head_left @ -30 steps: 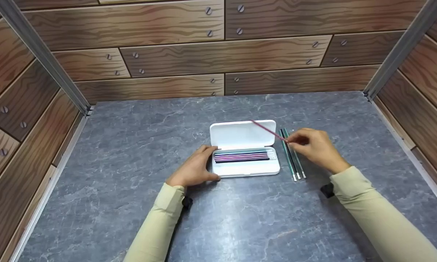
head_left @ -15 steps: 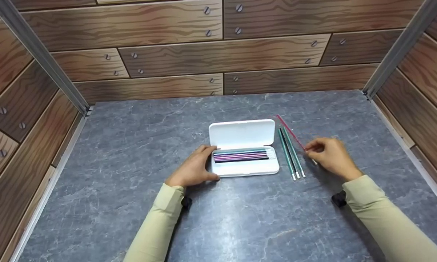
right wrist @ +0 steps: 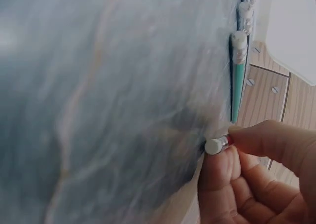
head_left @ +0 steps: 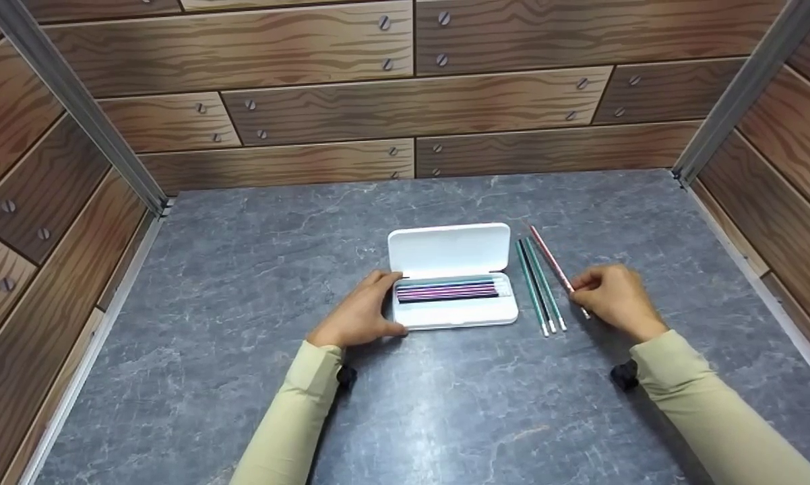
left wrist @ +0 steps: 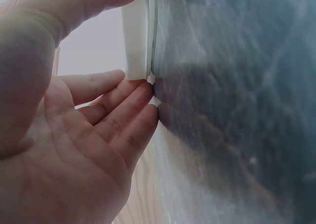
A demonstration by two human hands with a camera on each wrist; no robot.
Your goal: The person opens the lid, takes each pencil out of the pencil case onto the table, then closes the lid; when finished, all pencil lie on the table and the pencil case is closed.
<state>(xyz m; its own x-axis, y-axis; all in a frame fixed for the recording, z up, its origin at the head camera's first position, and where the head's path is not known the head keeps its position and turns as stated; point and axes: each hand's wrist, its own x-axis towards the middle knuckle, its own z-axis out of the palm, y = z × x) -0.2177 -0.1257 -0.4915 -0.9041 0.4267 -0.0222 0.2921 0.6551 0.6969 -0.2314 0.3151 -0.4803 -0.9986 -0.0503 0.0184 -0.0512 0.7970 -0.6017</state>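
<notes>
My spread left hand [head_left: 359, 313] touches the white case [head_left: 455, 312] at its nine-o'clock edge; right hand [head_left: 612, 296] pinches a red pencil [head_left: 552, 261], open room toward three.

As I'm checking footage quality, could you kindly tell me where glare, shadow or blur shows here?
Head: bright glare on the tabletop in front of the white case; left wrist: a dark shadow beside the left hand; right wrist: streaky, blurred tabletop, with shadow near the pinched pencil.

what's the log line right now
left hand: grips case | right hand: pinches red pencil | case: open, pencils inside | three pencils: between case and red pencil
</notes>
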